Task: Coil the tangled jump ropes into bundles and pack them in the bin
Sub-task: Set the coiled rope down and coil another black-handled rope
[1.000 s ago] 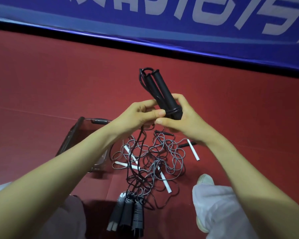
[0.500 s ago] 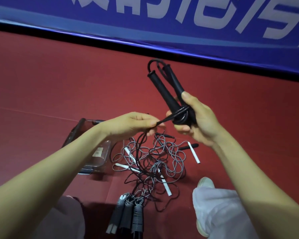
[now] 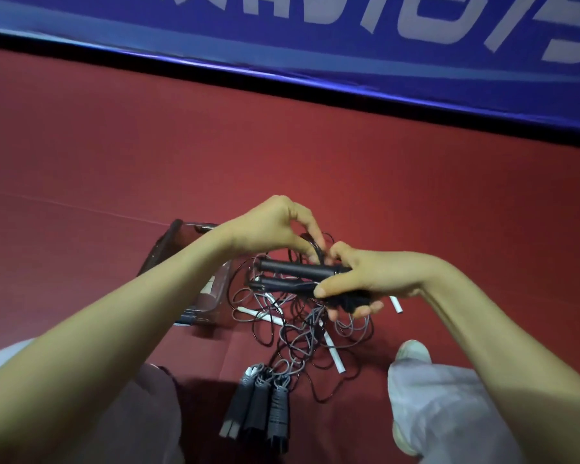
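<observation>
**Head view: black rope gripped above the tangle**

Head camera looks down on a red floor (image 3: 416, 195), where the person's right hand (image 3: 365, 279) is clenched around the two black handles (image 3: 295, 271) of a jump rope. The handles lie side by side, roughly level, with their free ends pointing toward the left hand. The left hand (image 3: 275, 229) is curled above them, thumb and fingers pinching the black cord (image 3: 317, 249) just beside the right fingertips.

Beneath both hands, a tangle of grey and black ropes (image 3: 298, 333) sprawls on the floor, with white handles (image 3: 335, 358) poking out of it. A clear bin (image 3: 208, 308) sits on the floor just left of the tangle, partly hidden behind the left forearm; what it holds cannot be made out. Three coiled bundles (image 3: 258, 406) lie side by side at the near edge of the floor, between the person's knees.

A pale shoe (image 3: 412, 353) and light trouser leg (image 3: 442, 413) show lower right. A blue banner (image 3: 282, 45) with white lettering runs along the floor's far edge.
</observation>
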The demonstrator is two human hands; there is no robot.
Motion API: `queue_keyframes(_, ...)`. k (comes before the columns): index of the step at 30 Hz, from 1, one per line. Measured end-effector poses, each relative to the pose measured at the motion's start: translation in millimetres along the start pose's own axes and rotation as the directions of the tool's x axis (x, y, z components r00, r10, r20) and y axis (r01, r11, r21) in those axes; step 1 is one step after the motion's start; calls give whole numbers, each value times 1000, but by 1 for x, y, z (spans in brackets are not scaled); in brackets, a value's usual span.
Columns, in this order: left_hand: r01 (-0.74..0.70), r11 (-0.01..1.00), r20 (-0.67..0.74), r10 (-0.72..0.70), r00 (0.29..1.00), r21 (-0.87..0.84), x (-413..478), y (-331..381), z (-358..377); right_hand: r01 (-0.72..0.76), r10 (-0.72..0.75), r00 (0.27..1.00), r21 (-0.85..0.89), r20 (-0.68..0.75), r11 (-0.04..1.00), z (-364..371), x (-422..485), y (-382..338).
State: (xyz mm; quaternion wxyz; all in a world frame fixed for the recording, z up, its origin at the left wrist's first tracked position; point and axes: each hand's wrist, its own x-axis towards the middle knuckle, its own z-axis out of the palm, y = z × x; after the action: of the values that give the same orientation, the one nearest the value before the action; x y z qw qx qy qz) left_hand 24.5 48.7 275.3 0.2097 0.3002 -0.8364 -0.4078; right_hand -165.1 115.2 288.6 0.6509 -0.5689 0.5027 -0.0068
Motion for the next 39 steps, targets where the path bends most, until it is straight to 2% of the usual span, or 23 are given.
queue_keyframes(3, -113, 972, 11, 114, 993, 208, 0, 2, 12, -108, 92, 993, -234, -78, 966, -7, 7, 4)
queue_keyframes(5, -201, 924, 16, 207, 978, 325, 2, 5, 21, -190, 99, 970, -445, -221, 875, -9, 12, 5)
queue_keyframes(8, -156, 896, -31, 185, 982, 415, 5, 0, 27, -359, 47, 898, -666, -438, 654, -5, 14, 5)
queue_keyframes(11, -49, 891, -97, 103, 990, 451, 9, 5, 37, -533, -103, 756, -699, -646, 478, -2, 16, 7)
queue_keyframes(12, 47, 927, -140, 6, 990, 371, 11, 8, 40, -564, -169, 701, -684, -692, 463, -3, 17, 8)
queue_keyframes(14, 273, 962, -134, -274, 953, -20, 12, 16, 41, -570, -301, 609, -668, -734, 479, -6, 18, 9)
queue_keyframes(16, 433, 791, 108, -431, 896, -433, 12, 22, 36, -549, -426, 530, -680, -733, 486, -8, 14, 9)
queue_keyframes(18, 517, 570, 320, -414, 852, -639, 10, 25, 28, -540, -512, 472, -694, -718, 477, -8, 10, 9)
queue_keyframes(19, 531, 497, 372, -388, 844, -686, 9, 26, 25, -529, -537, 455, -701, -710, 477, -9, 8, 9)
queue_keyframes(20, 529, 461, 389, -367, 845, -713, 8, 28, 24, -511, -561, 439, -709, -702, 486, -9, 7, 10)
queue_keyframes(22, 481, 490, 330, -364, 871, -727, 7, 31, 21, -458, -603, 409, -726, -684, 513, -10, 5, 10)
queue_keyframes(23, 429, 572, 244, -373, 895, -700, 6, 32, 20, -441, -626, 379, -728, -682, 525, -10, 5, 11)
queue_keyframes(24, 349, 717, 100, -367, 925, -603, 5, 33, 19, -439, -627, 358, -718, -691, 540, -9, 6, 10)
queue_keyframes(25, 255, 880, -90, -315, 945, -400, 4, 31, 19, -447, -607, 357, -700, -710, 557, -9, 7, 9)
queue_keyframes(26, 171, 978, -279, -197, 940, -116, 4, 29, 20, -449, -580, 369, -685, -727, 573, -8, 9, 9)
queue_keyframes(27, 107, 980, -416, -28, 909, 168, 3, 29, 23, -443, -564, 375, -676, -736, 589, -7, 12, 9)
queue_keyframes(28, 62, 928, -469, 127, 874, 367, 2, 29, 28, -429, -557, 370, -668, -744, 608, -7, 14, 9)
queue_keyframes(30, -29, 867, -469, 297, 832, 498, 1, 30, 36, -391, -558, 327, -647, -763, 655, -9, 16, 6)
queue_keyframes(32, -83, 930, -501, 267, 823, 359, -2, 35, 44, -364, -563, 293, -635, -773, 682, -11, 13, 4)
queue_keyframes(34, -28, 999, -519, 39, 854, 28, -4, 42, 49, -341, -567, 282, -633, -774, 695, -13, 10, 3)
queue_keyframes(35, -1, 977, -477, -104, 872, -214, -4, 44, 49, -326, -570, 274, -633, -774, 702, -13, 9, 2)
queue_keyframes(37, 78, 794, -307, -322, 896, -603, -3, 44, 47, -250, -573, 261, -628, -777, 737, -13, 9, 1)
queue_keyframes(39, 175, 687, -177, -410, 895, -705, -1, 37, 40, -123, -574, 265, -618, -775, 777, -11, 10, 0)
